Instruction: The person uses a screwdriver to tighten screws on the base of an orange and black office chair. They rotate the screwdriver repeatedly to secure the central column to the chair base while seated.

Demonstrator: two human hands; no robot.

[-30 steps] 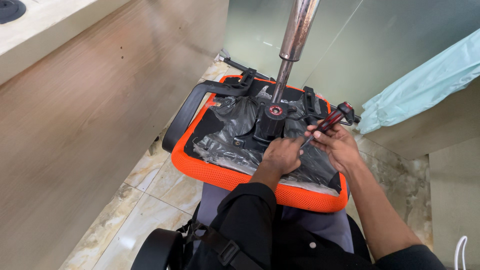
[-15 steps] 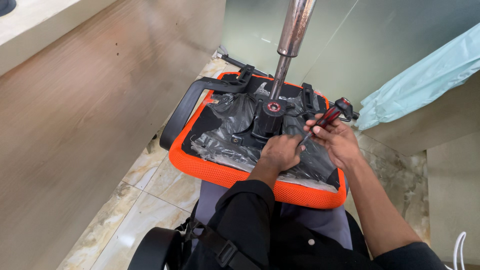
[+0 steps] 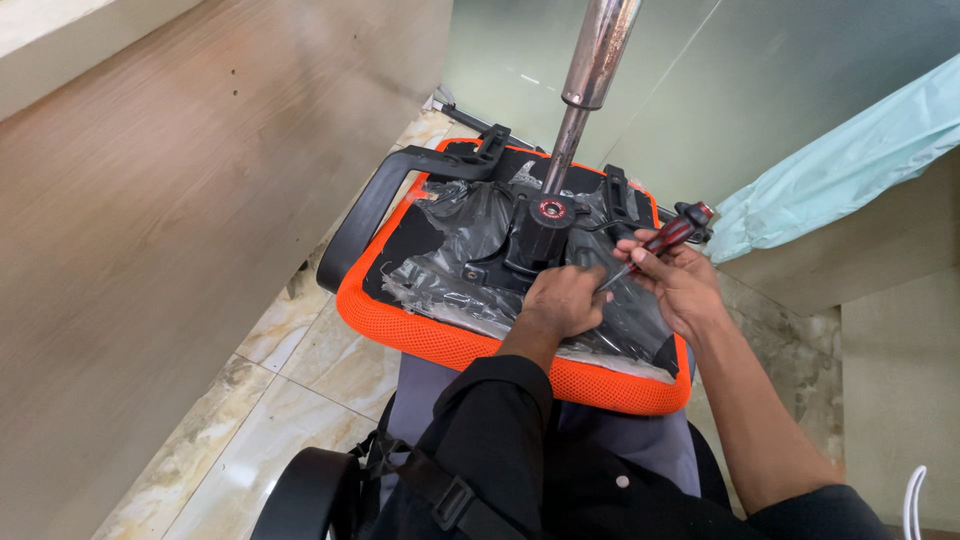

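Two hands work close together on the underside of an upturned office chair seat (image 3: 400, 310), its orange mesh rim facing up and crumpled clear plastic wrap (image 3: 455, 265) spread over the black base. The right hand (image 3: 680, 285) is wrapped shut around the red-and-black handle of a screwdriver (image 3: 665, 238), and the tool's long axis slants from the handle, up near the seat's far right corner, down and leftward toward the black mechanism plate (image 3: 520, 250) in the seat's middle. The tip runs in just beside the left hand (image 3: 562, 300), which lies knuckles-up on the plastic right of the plate, its fingers (image 3: 585, 275) curled down; whether they pinch a screw or only steady the spot, I cannot tell, since the hand covers it. So the point of work lies between the two hands, nearer the left one, with the screwdriver's shaft aimed at it from the right. The chrome gas-lift column (image 3: 590, 70) rises from the plate's hub just beyond them, and a black armrest (image 3: 375, 205) curves along the seat's left edge.
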